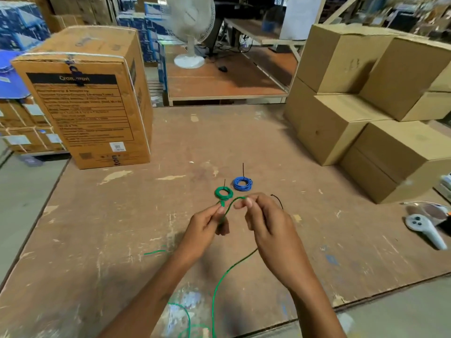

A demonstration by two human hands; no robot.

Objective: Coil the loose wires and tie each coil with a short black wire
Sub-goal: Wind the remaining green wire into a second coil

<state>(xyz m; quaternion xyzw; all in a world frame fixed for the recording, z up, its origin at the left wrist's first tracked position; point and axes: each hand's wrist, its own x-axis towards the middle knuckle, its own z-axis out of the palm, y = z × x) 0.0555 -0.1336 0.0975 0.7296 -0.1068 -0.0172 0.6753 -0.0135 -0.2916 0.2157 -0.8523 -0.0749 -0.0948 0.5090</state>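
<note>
A loose green wire [220, 281] runs from the near table edge up to my hands. My left hand [205, 226] pinches its end, and my right hand [264, 217] pinches the same wire a little further along, so a small arc bends between them. Just behind my hands lie a tied green coil [223, 193] and a tied blue coil [242, 183], each with a thin black wire end sticking up. A short black wire [278, 200] lies on the table beside my right hand.
The worn brown table [122, 228] carries a tall printed cardboard box [83, 98] at the back left and stacked plain boxes [361, 118] at the right. A white handheld controller [425, 229] lies near the right edge. A white fan [191, 28] stands beyond.
</note>
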